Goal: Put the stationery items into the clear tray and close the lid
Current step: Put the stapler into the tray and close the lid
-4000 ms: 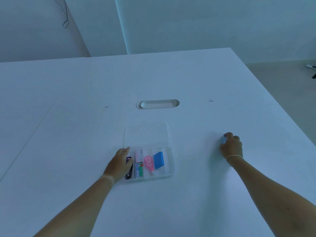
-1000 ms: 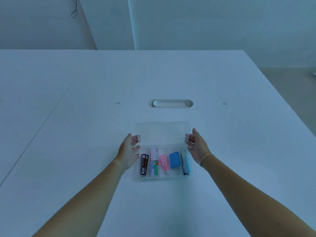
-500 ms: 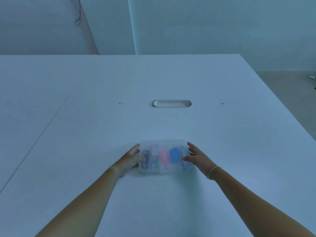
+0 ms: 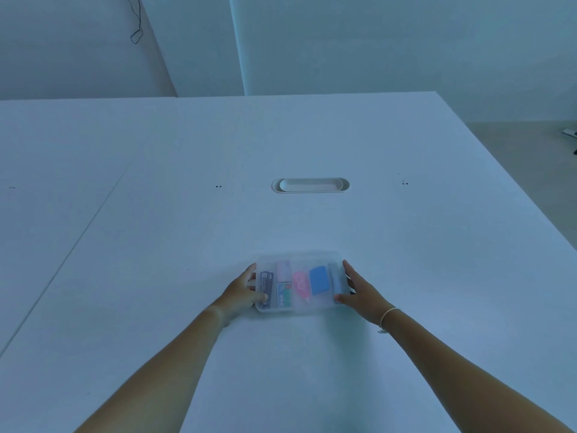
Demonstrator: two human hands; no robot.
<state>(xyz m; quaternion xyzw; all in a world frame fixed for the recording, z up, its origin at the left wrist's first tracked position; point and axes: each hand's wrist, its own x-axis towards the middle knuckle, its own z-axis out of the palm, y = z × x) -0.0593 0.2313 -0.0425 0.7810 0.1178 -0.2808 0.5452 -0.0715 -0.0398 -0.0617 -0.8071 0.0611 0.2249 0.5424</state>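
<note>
The clear tray (image 4: 301,257) lies on the white table in front of me with its frosted lid down over it. Through the lid I see several stationery items side by side: a black item (image 4: 266,288), a green and white box (image 4: 283,295), a pink tape dispenser (image 4: 300,283) and a blue block (image 4: 319,280). My left hand (image 4: 242,292) grips the tray's left end, thumb on the lid. My right hand (image 4: 359,292) grips the right end, thumb on the lid's front corner.
An oval cable port (image 4: 310,185) is set into the table (image 4: 156,276) beyond the tray. A seam runs along the table on the left. The table's right edge drops to the floor at the far right.
The lid stood open behind the tray one second ago; both hands brought it down over the items. Since half a second ago the hands have stayed pressed on the tray's ends.
</note>
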